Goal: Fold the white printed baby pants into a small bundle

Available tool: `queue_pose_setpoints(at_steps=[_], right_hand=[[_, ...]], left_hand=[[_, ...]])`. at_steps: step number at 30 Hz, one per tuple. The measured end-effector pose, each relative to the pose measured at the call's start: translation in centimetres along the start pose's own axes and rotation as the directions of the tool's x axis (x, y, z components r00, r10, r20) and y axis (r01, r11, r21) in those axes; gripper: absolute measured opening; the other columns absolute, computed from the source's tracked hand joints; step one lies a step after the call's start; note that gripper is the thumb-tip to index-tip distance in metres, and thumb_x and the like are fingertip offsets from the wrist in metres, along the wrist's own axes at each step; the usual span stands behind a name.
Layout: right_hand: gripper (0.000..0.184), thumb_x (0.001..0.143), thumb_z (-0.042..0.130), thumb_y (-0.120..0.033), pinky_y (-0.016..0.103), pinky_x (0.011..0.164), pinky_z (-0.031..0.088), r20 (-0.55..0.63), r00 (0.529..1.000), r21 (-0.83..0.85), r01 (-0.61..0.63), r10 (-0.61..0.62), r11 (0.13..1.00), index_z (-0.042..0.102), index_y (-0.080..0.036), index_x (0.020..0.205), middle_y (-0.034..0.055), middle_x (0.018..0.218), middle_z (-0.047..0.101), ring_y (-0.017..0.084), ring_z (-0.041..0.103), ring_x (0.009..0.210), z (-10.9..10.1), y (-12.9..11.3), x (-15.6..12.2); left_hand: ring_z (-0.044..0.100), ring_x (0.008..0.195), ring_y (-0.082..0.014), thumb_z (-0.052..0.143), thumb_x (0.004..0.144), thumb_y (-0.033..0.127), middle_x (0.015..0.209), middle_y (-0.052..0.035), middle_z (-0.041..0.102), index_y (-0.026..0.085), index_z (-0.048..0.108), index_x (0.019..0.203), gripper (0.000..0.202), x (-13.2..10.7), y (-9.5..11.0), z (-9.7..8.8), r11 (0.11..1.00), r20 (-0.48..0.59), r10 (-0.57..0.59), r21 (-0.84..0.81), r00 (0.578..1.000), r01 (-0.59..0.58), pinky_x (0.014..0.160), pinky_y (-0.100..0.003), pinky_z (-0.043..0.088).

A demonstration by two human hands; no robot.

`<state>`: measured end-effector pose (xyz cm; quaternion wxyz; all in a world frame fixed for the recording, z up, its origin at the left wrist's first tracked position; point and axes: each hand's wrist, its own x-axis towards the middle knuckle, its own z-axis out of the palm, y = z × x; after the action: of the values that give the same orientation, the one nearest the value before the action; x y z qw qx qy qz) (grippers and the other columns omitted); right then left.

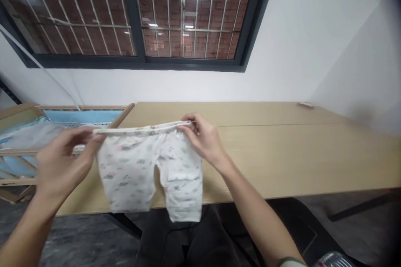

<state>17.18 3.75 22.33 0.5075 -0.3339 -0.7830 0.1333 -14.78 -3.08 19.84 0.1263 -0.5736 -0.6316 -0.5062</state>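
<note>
A small pair of white baby pants (pixel 131 167) with a faint green and grey print hangs between my hands, its waistband stretched sideways. My left hand (pixel 67 154) pinches the waistband's left end between thumb and fingers. At the right end, my right hand (pixel 203 137) grips the same waistband. Both legs dangle down in front of the table's near edge, the right leg reaching a little lower. The cloth is slightly blurred.
A light wooden table (pixel 282 154) stretches off to the right, with a small flat object (pixel 306 105) near the wall. On the left stands a wooden crib (pixel 125 114) with blue lining. A black chair (pixel 297 221) sits below the table, and a barred window (pixel 188 16) is ahead.
</note>
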Motion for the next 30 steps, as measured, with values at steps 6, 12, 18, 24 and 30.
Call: queue_pose_setpoints(at_steps=[6, 12, 18, 24, 30], right_hand=[[0.019, 0.095, 0.052, -0.027, 0.03, 0.078, 0.043, 0.056, 0.995, -0.213, -0.074, 0.088, 0.974, 0.062, -0.018, 0.109, 0.0049, 0.094, 0.066, 0.018, 0.058, 0.082, -2.3, 7.5, 2.2], [0.015, 0.09, 0.052, -0.022, 0.027, 0.064, 0.039, 0.244, 0.898, -0.303, -0.288, 0.366, 0.908, 0.063, -0.016, 0.1, -0.0016, 0.072, 0.056, 0.015, 0.051, 0.065, 0.7, 17.6, 0.8], [0.026, 0.095, 0.048, -0.018, 0.029, 0.077, 0.047, 0.284, 0.84, -0.464, -0.301, 0.462, 0.833, 0.06, -0.013, 0.117, 0.011, 0.106, 0.066, 0.019, 0.062, 0.086, 3.8, 22.1, -1.7], [0.031, 0.098, 0.043, -0.014, 0.035, 0.105, 0.039, 0.386, 0.879, -0.569, -0.012, 0.28, 0.822, 0.06, -0.013, 0.123, 0.0163, 0.129, 0.062, 0.025, 0.056, 0.122, 4.1, 21.4, -5.0], [0.034, 0.102, 0.04, -0.016, 0.035, 0.111, 0.037, 0.424, 0.857, -0.597, 0.021, 0.293, 0.802, 0.06, -0.012, 0.129, 0.0177, 0.141, 0.058, 0.024, 0.05, 0.135, 4.9, 22.3, -5.6]], left_hand=[[0.064, 0.078, -0.0162, 0.06, 0.093, 0.043, 0.092, -0.0017, 0.072, 0.017, 0.068, 0.105, 0.029, 3.3, 1.8, 9.0, 0.994, 0.216, 0.083, -0.09, 0.973, -0.065, 0.075, -0.026, 0.049], [0.067, 0.088, -0.0223, 0.045, 0.099, 0.04, 0.101, -0.0075, 0.074, 0.019, 0.066, 0.102, 0.03, 2.5, -1.3, 19.7, 0.998, 0.575, -0.055, 0.039, 0.816, 0.039, 0.071, -0.028, 0.045], [0.066, 0.103, -0.0276, 0.049, 0.095, 0.032, 0.109, -0.0153, 0.072, 0.014, 0.065, 0.11, 0.028, -0.8, -3.1, 25.0, 0.996, 0.645, -0.053, 0.086, 0.762, -0.004, 0.086, -0.035, 0.049], [0.043, 0.141, -0.029, 0.04, 0.099, 0.041, 0.149, -0.0144, 0.052, 0.015, 0.05, 0.141, 0.05, -4.5, -3.0, 24.7, 0.975, 0.696, 0.159, -0.001, 0.7, -0.221, 0.116, -0.042, 0.032], [0.018, 0.154, -0.0302, 0.023, 0.103, 0.051, 0.163, -0.0183, 0.028, 0.009, 0.033, 0.153, 0.066, -5.5, -3.8, 27.0, 0.936, 0.822, 0.126, 0.087, 0.555, -0.341, 0.119, -0.047, 0.026]])
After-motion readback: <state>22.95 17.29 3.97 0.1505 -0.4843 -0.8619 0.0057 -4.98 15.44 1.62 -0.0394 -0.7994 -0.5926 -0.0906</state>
